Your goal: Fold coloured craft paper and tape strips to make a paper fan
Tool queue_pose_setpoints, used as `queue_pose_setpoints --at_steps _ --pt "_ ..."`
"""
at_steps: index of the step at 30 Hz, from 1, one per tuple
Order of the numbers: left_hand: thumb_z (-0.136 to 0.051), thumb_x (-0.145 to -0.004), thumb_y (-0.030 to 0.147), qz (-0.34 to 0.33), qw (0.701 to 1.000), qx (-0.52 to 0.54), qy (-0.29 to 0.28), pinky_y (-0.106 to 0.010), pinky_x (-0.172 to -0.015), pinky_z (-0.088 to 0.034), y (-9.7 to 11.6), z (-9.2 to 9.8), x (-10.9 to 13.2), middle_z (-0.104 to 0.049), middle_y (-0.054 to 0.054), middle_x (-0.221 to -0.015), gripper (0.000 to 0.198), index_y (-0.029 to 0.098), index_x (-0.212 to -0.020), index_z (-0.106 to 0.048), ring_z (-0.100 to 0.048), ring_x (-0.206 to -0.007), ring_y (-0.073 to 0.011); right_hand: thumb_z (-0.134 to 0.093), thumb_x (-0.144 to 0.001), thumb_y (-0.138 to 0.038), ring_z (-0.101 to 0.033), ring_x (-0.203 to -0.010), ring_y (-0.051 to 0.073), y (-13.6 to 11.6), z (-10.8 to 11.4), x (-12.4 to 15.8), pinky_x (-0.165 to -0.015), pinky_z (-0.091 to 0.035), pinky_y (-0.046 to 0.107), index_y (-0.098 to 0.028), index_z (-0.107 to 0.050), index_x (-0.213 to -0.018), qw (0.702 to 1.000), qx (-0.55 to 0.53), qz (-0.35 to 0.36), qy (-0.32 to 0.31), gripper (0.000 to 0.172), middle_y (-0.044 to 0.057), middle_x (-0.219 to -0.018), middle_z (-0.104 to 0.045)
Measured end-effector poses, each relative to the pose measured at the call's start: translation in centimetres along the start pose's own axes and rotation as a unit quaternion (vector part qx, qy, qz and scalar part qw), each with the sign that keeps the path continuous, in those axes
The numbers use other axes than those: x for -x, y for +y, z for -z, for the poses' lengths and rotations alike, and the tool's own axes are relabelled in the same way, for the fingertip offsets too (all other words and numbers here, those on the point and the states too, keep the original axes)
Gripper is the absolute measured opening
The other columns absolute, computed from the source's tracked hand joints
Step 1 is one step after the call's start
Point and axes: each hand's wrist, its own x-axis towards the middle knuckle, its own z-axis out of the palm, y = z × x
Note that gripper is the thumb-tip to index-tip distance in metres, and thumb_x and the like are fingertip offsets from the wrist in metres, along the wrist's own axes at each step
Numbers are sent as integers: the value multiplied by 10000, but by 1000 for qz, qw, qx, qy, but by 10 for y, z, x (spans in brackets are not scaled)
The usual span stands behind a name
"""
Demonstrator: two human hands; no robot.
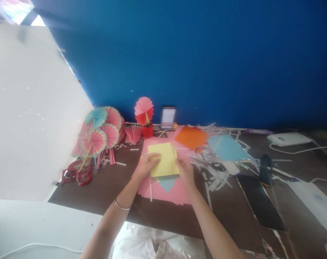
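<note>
Between my two hands is a yellow sheet of paper (165, 161), with a fold along its right edge. My left hand (148, 163) is closed on its left side, thumb on top. At the right edge, the fingers of my right hand (184, 169) pinch the folded strip. Beneath it lie a light blue paper (167, 184) with a corner showing and larger pink sheets (147, 189). An orange paper (192, 136) lies just behind.
Pleated paper fans (93, 142) crowd the left; one stands in a red pot (147, 131). White paper strips (220, 180), a blue sheet pack (228, 147), a phone (262, 201) and a white corded device (289, 139) lie right. A blue wall (193, 61) rises behind.
</note>
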Motion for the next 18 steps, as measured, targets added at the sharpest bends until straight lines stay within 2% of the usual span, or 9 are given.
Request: queue_pose_setpoints --at_steps 6,12,18 --pt "-723 -653 342 35 999 14 6 -277 -718 -497 -2 0 -1 -662 -103 -1046 345 179 -956 -694 -630 -836 -189 -732 -583 -435 -632 -706 206 5 -1 -1 -646 -488 326 -173 -676 -758 997 -76 -23 -17 320 45 -783 -699" --pt "-757 -613 339 74 995 65 3 -260 -677 -506 -1 -1 -2 -679 -98 -976 393 165 -959 -692 -638 -733 -154 -726 -597 -435 -625 -708 199 5 -2 1 -632 -486 316 -175 -677 -763 996 -81 -20 -19 312 43 -795 -693" --pt "-769 -595 339 92 993 67 13 -242 -609 -496 -2 0 -4 -690 -76 -836 417 156 -961 -689 -625 -642 -135 -729 -598 -430 -625 -705 197 0 -4 4 -631 -487 315 -184 -678 -769 995 -92 -25 -13 304 36 -794 -694"
